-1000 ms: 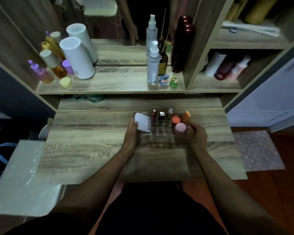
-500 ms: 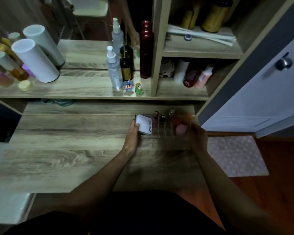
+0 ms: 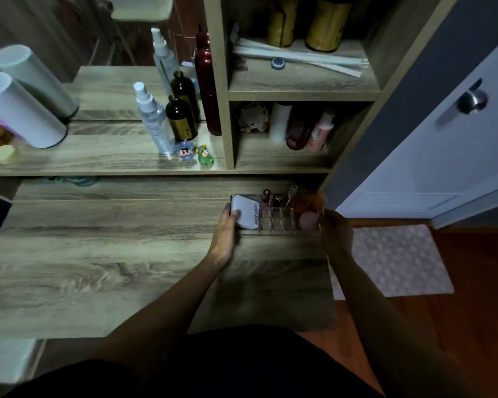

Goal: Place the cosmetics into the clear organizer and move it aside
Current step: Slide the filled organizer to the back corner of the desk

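The clear organizer (image 3: 273, 224) sits at the desk's (image 3: 98, 254) far right corner, just below the shelf. It holds a white compact (image 3: 246, 211) at its left end, upright lipsticks (image 3: 266, 196) in the middle, and pink and orange sponges (image 3: 308, 219) at right. The left hand (image 3: 224, 234) and right hand (image 3: 335, 232) clasp its two ends.

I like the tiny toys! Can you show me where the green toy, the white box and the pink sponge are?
green toy (image 3: 205, 158), head view, on its body.
white box (image 3: 246, 211), head view, on its lid.
pink sponge (image 3: 308, 221), head view, on its rounded front.
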